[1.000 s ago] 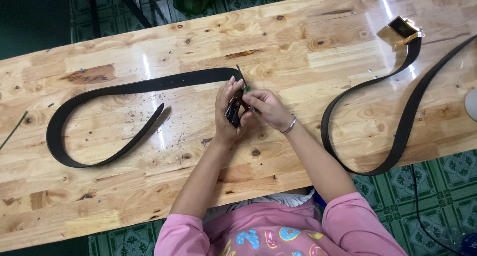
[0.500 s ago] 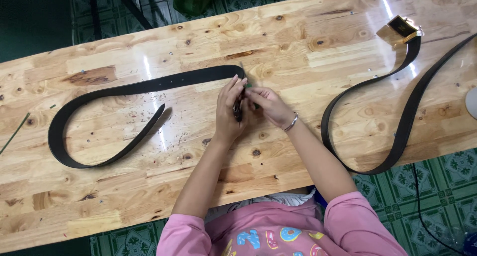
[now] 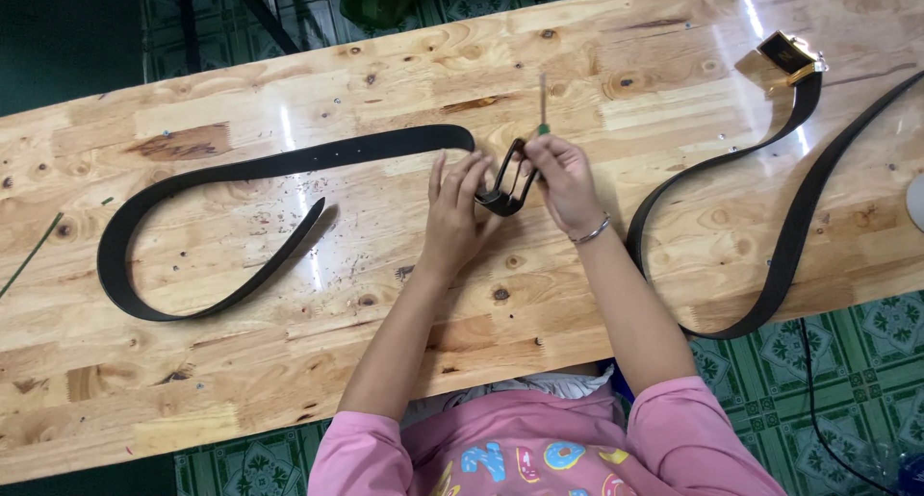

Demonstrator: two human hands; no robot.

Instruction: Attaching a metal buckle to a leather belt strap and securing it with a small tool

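Down at the near edge, pink sleeves (image 3: pixel 674 438) came up over the wooden table (image 3: pixel 289 361), both forearms reaching in toward the middle. The left hand (image 3: pixel 452 217) lay over the end of the black belt (image 3: pixel 241 169), fingers stretched out and fairly straight, their tips pressing against the black buckle (image 3: pixel 507 183). And the right hand (image 3: pixel 563 174), silver bracelet (image 3: pixel 589 232) at the wrist, had its fingers curled in tight, pinching the buckle's far side together with a thin tool with a green collar (image 3: pixel 543 106) that stuck up and away from the knuckles. The buckle stood tilted up between the two hands, right at table centre. The belt ran left from there and looped back round. Farther right, a second black belt (image 3: pixel 789 236) snaked across, ending in a gold buckle (image 3: pixel 784 53) near the far corner.
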